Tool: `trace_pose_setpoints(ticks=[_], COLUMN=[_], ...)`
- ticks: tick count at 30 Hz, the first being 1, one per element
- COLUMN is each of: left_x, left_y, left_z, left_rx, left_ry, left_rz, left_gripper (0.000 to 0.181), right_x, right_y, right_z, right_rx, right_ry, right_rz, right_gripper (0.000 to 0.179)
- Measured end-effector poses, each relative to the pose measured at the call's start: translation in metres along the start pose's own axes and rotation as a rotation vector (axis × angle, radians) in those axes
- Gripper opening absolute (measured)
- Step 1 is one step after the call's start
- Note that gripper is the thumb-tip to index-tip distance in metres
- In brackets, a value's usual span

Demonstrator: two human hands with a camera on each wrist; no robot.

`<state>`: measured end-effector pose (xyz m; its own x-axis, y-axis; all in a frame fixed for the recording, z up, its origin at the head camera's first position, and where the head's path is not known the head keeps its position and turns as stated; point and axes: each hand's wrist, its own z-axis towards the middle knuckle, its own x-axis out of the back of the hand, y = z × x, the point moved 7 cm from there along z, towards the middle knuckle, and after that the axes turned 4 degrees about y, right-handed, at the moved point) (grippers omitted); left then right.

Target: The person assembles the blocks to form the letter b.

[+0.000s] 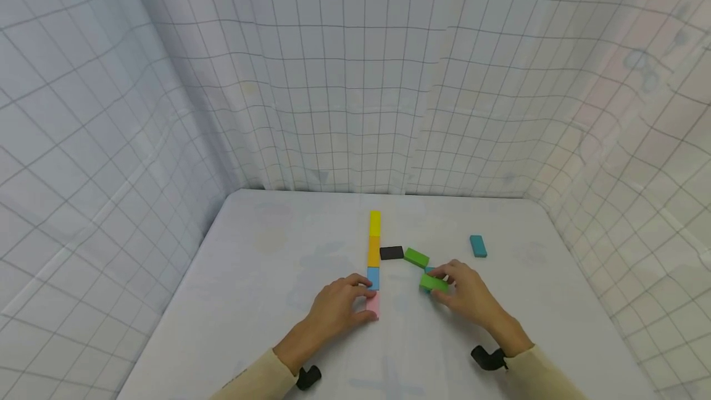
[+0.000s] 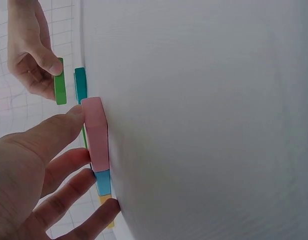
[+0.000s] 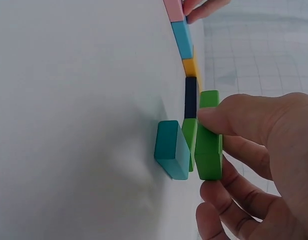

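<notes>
My right hand (image 1: pixel 469 295) pinches a green block (image 1: pixel 433 283) between thumb and fingers. That block is held above a teal block (image 3: pixel 173 150) lying on the table, which it partly covers in the head view. My left hand (image 1: pixel 337 307) is at a pink block (image 1: pixel 373 305), its thumb at the near end and its index finger by the far end. Beyond the pink block, a light blue block (image 1: pixel 373 278), an orange block (image 1: pixel 374 252) and a yellow block (image 1: pixel 375 223) continue in a straight line. A black block (image 1: pixel 391 253) and another green block (image 1: pixel 416 257) branch off to the right.
A separate teal block (image 1: pixel 478 246) lies farther back on the right of the white table (image 1: pixel 250 301). White gridded curtains (image 1: pixel 361 79) enclose the back and both sides. Black wrist mounts (image 1: pixel 487 358) sit at both cuffs.
</notes>
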<state>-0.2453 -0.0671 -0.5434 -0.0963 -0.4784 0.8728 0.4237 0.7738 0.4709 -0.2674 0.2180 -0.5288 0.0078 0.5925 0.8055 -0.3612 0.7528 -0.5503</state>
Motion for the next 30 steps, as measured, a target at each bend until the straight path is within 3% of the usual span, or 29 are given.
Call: trace_pose_setpoints(ticks=[13, 24, 30], left_x=[-0.004, -0.003, 0.0], left_y=[-0.002, -0.001, 0.001], left_z=[-0.001, -0.004, -0.004], left_rx=[0.031, 0.002, -0.019], left_ry=[-0.018, -0.002, 0.023], left_rz=[-0.002, 0.001, -0.014], left_gripper=[0.047, 0.048, 0.048], right_x=[-0.019, -0.041, -0.047], right_y=[-0.022, -0.037, -0.044], right_z=[-0.002, -0.004, -0.003], right_rx=[0.057, 0.095, 0.104], right_ry=[-0.094, -0.231, -0.263], right_rz=[0.061, 0.048, 0.027], right_gripper=[0.035, 0.033, 0.032])
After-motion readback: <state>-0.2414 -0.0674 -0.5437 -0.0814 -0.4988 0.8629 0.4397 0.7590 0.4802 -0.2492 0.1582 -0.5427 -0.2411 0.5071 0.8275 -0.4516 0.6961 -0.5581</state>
